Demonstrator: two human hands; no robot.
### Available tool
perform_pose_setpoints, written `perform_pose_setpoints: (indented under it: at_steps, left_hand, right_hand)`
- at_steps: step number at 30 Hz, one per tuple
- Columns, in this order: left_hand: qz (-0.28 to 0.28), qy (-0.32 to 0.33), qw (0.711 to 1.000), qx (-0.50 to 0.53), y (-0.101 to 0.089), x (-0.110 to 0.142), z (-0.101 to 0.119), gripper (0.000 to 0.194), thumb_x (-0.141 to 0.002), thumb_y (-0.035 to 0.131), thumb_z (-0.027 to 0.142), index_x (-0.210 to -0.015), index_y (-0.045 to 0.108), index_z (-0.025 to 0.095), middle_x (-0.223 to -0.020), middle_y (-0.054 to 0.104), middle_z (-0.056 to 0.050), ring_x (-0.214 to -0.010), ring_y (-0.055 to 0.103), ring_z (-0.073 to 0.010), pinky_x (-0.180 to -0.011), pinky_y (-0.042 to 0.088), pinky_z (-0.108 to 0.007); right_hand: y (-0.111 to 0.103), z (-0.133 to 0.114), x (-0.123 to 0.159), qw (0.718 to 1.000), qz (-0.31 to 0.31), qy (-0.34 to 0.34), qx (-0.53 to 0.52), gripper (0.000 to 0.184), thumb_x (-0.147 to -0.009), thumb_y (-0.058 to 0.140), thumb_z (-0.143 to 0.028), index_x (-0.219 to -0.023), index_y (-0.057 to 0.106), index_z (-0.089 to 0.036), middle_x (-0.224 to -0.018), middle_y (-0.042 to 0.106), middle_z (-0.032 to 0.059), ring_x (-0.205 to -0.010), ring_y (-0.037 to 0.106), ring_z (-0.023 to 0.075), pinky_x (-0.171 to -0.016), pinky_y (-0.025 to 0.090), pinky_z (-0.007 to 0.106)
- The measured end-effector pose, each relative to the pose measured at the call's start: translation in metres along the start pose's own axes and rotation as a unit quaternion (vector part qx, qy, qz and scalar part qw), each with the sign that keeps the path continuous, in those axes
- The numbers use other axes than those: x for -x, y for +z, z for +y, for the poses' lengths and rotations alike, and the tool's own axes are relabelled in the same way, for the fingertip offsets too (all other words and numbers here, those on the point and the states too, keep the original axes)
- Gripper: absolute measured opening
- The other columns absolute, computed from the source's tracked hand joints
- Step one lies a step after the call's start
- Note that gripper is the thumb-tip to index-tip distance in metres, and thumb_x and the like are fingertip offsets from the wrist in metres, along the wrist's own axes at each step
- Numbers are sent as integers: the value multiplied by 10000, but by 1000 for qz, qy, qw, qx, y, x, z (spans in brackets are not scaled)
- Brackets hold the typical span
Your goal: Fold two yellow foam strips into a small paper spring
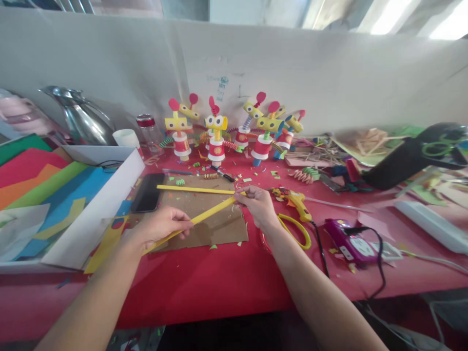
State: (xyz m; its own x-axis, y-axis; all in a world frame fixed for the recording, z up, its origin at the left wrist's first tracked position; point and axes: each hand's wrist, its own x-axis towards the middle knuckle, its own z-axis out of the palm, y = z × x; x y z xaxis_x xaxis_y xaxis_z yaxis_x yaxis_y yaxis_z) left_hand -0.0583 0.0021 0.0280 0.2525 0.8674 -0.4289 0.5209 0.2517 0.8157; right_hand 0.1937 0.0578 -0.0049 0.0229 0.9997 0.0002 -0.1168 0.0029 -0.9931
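Two long yellow paper strips meet at a corner between the fingers of my right hand [258,202], which is closed on them. One yellow paper strip [212,210] slants down to my left hand [168,224], whose thumb and fingers pinch it; its lower end passes under that hand. The other strip [193,189] reaches left, to the edge of a black phone [147,192]. Below both strips lies a brown cardboard sheet [204,234] with paper scraps and small coiled paper springs on it.
Several paper-cup figures [215,148] stand at the back. A white box [95,224] of coloured paper is at the left. To the right lie a yellow glue gun [300,204], yellow-handled scissors [298,234], a purple device [351,243] with cords and a white power strip [431,226].
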Motion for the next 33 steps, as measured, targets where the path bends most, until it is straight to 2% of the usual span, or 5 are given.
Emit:
perform_pose_setpoints:
  at_steps: [11,15,21,28,33]
  left_hand:
    - [88,-22,993,-76,-10,40,-34,318,-740,595,493,-797,693,195,-739,696,-39,-713,633,-186,-708,482,-296]
    - [216,91,929,-288,4,27,-21,358,-782,578,454,-1064,684,262,-1047,668,-66,-970,593,-238,-809,451,-322]
    - [174,151,894,-384,39,-4,3,400,-884,464,404,-1260,564,314,-957,608,-35,-781,595,-160,-654,429,-254]
    - [198,186,863,-426,66,-22,-2,409,-936,347,280,-1318,492,254,-1005,538,-59,-791,567,-150,-665,432,-264]
    - [214,200,845,-447,73,-27,-12,430,-958,264,287,-1340,455,235,-993,519,-67,-848,545,-169,-707,431,-278]
  right_hand:
    - [0,10,-6,1000,0,16,20,267,-586,773,-339,-714,618,-162,-609,649,5,-520,631,125,-478,480,211]
    - [-3,16,-12,999,23,-1,46,195,-621,734,-299,-700,612,-170,-607,645,-5,-513,631,127,-469,487,209]
    - [-1,25,-15,997,14,24,65,151,-640,715,-287,-692,611,-191,-576,647,-18,-508,637,148,-498,526,250]
    - [14,27,-9,995,-56,69,34,184,-645,734,-315,-721,606,-208,-599,650,-36,-470,621,138,-539,549,275]
    - [9,30,-12,980,-24,-14,198,83,-739,617,-238,-813,629,-201,-645,675,-16,-533,650,144,-574,522,263]
